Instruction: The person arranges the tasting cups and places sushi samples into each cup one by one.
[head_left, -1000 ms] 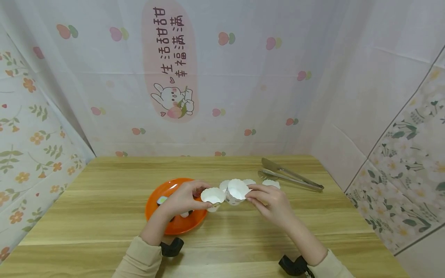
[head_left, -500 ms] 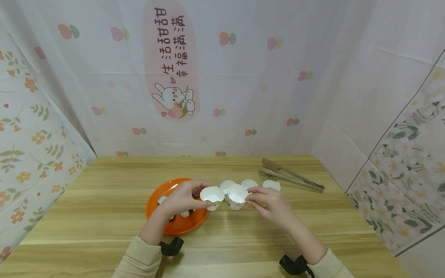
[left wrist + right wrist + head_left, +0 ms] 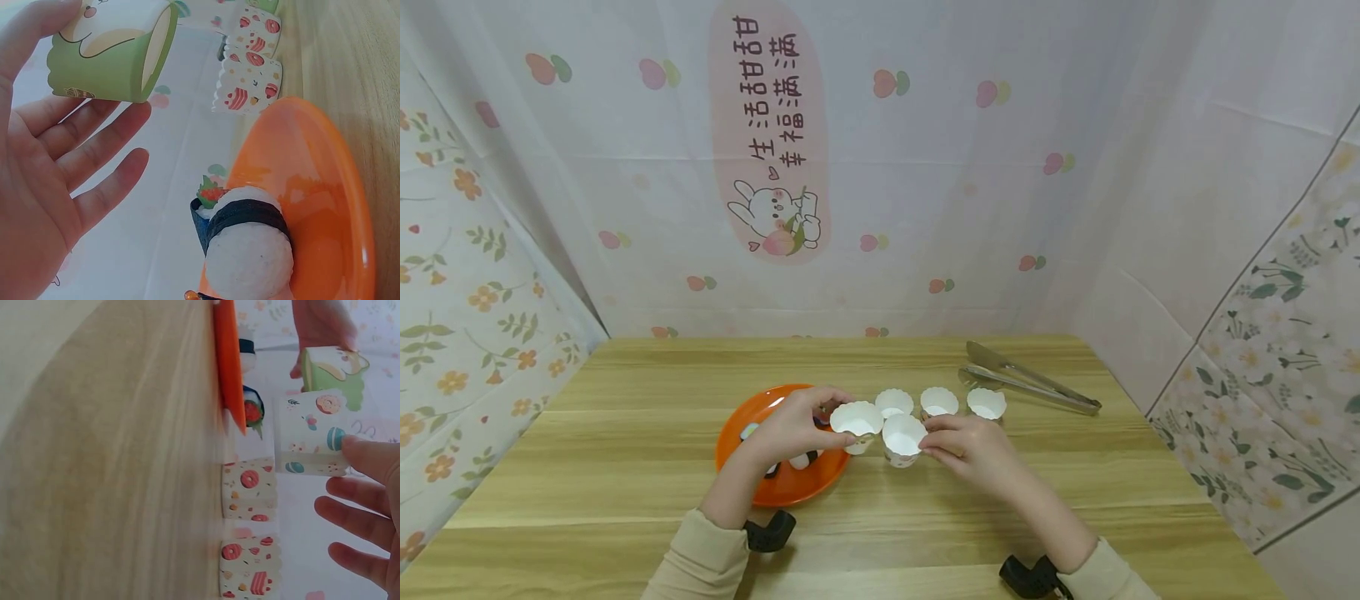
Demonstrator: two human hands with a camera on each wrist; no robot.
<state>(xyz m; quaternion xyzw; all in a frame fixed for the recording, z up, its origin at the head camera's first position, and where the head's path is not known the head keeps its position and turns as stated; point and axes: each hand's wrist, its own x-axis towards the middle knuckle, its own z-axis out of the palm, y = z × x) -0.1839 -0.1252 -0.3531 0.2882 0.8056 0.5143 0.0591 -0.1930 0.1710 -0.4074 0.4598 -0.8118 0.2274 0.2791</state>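
My left hand (image 3: 793, 429) pinches a green paper baking cup (image 3: 112, 59) with a cartoon animal on it, held above the right edge of the orange plate (image 3: 808, 487). Just to its right, my right hand (image 3: 981, 450) pinches the rim of a white paper baking cup (image 3: 309, 434) printed with doughnuts and macarons. Both cups are off the table in the wrist views. Behind them, three more baking cups stand in a row: a left one (image 3: 893, 403), a middle one (image 3: 939, 402) and a right one (image 3: 987, 403).
Sushi pieces lie on the orange plate, among them a rice piece with a black band (image 3: 250, 250). Metal tongs (image 3: 1037, 389) lie at the back right of the wooden table (image 3: 880, 542). Printed curtains enclose the back and sides.
My right hand has drawn its cup toward me and slightly left, out from in front of the cups behind, which show more fully. My left hand has stayed almost still with its cup.
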